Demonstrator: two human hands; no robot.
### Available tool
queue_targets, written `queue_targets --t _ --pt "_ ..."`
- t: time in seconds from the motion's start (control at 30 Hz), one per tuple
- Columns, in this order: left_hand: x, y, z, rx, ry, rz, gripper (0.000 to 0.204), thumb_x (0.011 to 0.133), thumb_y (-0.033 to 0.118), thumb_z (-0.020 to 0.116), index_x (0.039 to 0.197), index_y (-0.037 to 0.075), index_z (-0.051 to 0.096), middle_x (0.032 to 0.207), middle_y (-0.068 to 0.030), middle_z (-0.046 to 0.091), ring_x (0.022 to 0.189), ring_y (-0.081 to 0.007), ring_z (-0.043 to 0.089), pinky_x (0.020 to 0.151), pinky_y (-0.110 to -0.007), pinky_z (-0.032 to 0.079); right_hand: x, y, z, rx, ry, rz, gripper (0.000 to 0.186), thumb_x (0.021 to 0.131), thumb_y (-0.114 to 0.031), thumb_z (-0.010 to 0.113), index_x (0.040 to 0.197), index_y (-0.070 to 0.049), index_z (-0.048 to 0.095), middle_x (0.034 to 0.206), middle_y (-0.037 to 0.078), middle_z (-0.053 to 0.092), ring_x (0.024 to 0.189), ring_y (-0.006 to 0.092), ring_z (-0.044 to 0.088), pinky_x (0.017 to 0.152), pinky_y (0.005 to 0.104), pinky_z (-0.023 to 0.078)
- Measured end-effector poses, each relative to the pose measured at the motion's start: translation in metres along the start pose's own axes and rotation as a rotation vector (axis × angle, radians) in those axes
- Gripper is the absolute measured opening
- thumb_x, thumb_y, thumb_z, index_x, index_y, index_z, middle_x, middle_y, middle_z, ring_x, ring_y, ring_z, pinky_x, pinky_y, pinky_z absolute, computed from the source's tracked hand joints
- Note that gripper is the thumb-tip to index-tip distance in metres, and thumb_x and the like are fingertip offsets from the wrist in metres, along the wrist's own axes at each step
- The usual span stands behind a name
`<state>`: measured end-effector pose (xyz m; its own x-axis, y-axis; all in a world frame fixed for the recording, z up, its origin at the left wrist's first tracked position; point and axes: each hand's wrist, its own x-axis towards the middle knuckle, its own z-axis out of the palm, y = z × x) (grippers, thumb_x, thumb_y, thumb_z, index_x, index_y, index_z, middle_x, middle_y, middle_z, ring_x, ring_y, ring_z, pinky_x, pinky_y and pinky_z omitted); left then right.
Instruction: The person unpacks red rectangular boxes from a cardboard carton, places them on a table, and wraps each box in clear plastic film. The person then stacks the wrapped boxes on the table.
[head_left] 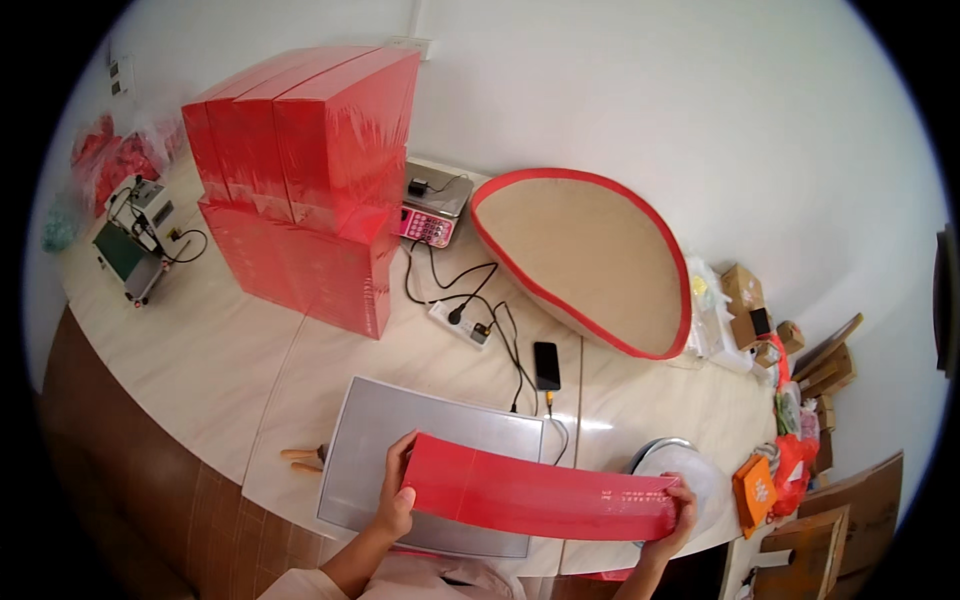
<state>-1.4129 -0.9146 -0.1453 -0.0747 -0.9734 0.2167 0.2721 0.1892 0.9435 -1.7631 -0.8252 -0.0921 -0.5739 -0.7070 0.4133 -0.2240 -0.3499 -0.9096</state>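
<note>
Over the pale surface [200, 370], a red box [540, 490] is being held, long axis running left to right, its ends being clasped between curled left grip [396, 497] and right grip [680, 518].

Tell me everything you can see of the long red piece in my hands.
The long red piece is a narrow oblong that looks like smooth, slightly shiny card. A faint line crosses it near its left end; small pale print marks the right. It lies broadside, partly over the grey panel, its left end gripped by the left hand and its right by the right hand. Its underside is hidden.
</note>
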Motion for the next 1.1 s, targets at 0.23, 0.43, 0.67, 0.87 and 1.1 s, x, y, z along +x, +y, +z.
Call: queue_targets --t 0.23,0.43,0.67,0.87,1.1 --pt "0.012 -0.014 -0.038 0.048 0.024 0.109 0.091 0.082 0.069 0.048 0.135 -0.003 0.031 0.128 -0.0152 0.042 0.12 -0.025 0.041 0.105 -0.04 0.03 -0.016 0.021 0.033 0.047 -0.002 0.018 0.043 0.094 -0.039 0.038 0.095 0.0 0.057 0.114 0.026 0.056 0.11 0.0326 0.052 0.1 0.0429 0.036" --pt "0.016 0.013 -0.103 0.101 0.203 0.145 0.091 0.077 0.072 0.051 0.13 0.0 0.036 0.122 -0.0136 0.048 0.114 -0.0234 0.047 0.1 -0.038 0.035 -0.033 0.038 0.103 0.131 -0.154 0.027 0.043 0.09 -0.045 0.045 0.1 -0.004 0.056 0.118 0.023 0.053 0.111 0.0314 0.051 0.099 0.0428 0.037" --pt "-0.008 0.058 -0.2 0.159 0.413 0.122 0.08 0.084 0.067 0.042 0.13 0.001 0.04 0.129 -0.0149 0.048 0.122 -0.0235 0.045 0.102 -0.037 0.034 -0.077 0.027 0.198 0.155 -0.417 -0.038 0.056 0.087 -0.055 0.049 0.111 -0.003 0.053 0.128 0.025 0.043 0.12 0.0341 0.042 0.103 0.046 0.03" --pt "-0.006 0.076 -0.204 0.111 0.409 0.075 0.078 0.085 0.059 0.043 0.138 0.003 0.036 0.139 -0.0158 0.044 0.131 -0.0255 0.039 0.109 -0.039 0.028 -0.077 0.034 0.211 0.24 -0.472 -0.005 0.056 0.086 -0.055 0.049 0.11 -0.004 0.052 0.127 0.023 0.042 0.12 0.033 0.041 0.103 0.0448 0.03" --pt "0.022 0.06 -0.162 0.163 0.236 0.047 0.079 0.084 0.058 0.047 0.139 0.002 0.036 0.139 -0.0149 0.042 0.131 -0.0246 0.038 0.109 -0.038 0.027 -0.059 0.041 0.164 0.178 -0.298 -0.013 0.057 0.085 -0.056 0.051 0.107 -0.004 0.053 0.124 0.022 0.045 0.119 0.0321 0.044 0.102 0.0442 0.031"
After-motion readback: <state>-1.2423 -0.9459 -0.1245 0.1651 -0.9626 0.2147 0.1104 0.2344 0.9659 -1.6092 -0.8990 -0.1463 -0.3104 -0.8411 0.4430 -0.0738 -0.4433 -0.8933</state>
